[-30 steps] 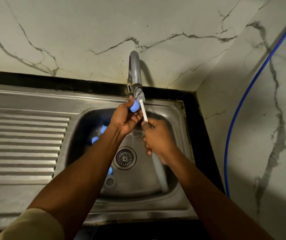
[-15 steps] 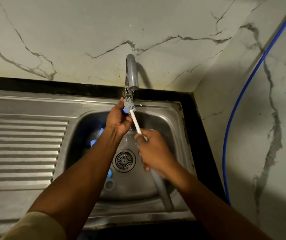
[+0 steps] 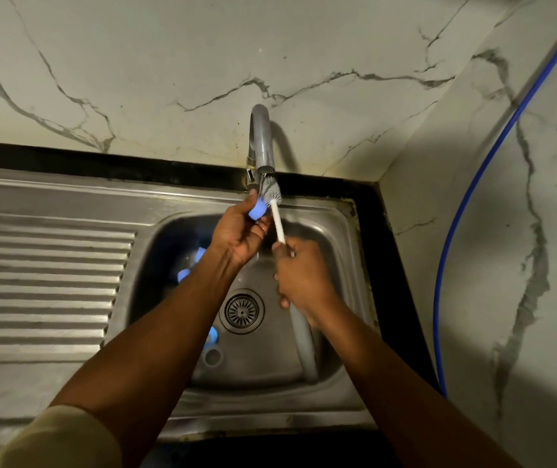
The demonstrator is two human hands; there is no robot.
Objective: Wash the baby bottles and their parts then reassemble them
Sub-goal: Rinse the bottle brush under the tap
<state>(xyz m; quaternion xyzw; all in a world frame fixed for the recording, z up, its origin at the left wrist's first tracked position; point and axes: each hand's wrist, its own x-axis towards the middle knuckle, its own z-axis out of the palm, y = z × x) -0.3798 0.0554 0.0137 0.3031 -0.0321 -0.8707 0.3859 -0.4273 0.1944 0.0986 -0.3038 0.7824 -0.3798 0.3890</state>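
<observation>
Stainless steel sink [image 3: 270, 410] below: my left hand [image 3: 240, 238] pinches the small blue plastic cap [image 3: 257, 209], my right hand [image 3: 304, 278] clamps the white-handled bristle brush [image 3: 277, 219]; scrubbing step, rinse likely next.

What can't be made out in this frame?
Head view only.
- The blue part in the left hand: mostly covered by that hand; which piece, unclear.
- The blue pieces in the sink: dark, partly behind the left arm; number unclear.
- The brush in the right hand: bristles blurred under the tap.
</observation>
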